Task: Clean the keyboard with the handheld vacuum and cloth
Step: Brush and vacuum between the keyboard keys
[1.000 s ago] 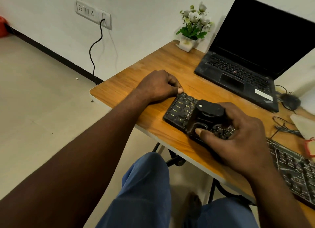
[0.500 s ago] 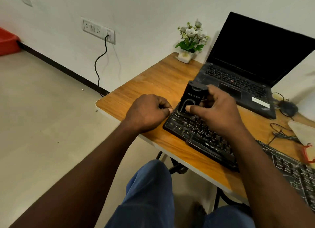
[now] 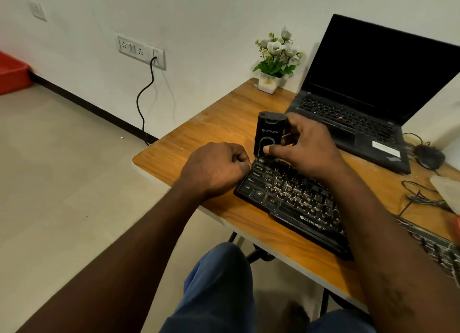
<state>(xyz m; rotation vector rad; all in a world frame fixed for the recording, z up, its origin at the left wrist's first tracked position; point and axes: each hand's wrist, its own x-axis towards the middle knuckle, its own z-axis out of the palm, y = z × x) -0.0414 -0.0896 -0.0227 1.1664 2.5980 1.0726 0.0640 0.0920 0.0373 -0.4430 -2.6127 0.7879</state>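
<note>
Vacuum (image 3: 270, 133) shifted to keyboard (image 3: 293, 195) far corner, right hand (image 3: 306, 148) gripping; left hand (image 3: 216, 168) curled empty beside keyboard.

Wooden tabletop (image 3: 211, 123): black keyboard (image 3: 293, 198) along near edge; open laptop (image 3: 348, 118) toward far edge; flower pot (image 3: 268, 83) at far corner; mouse (image 3: 430, 155), right side.

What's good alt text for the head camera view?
A right hand holds a black handheld vacuum upright over the far left corner of a black keyboard on a wooden table. The left hand, fingers curled, rests against the keyboard's left end.
</note>
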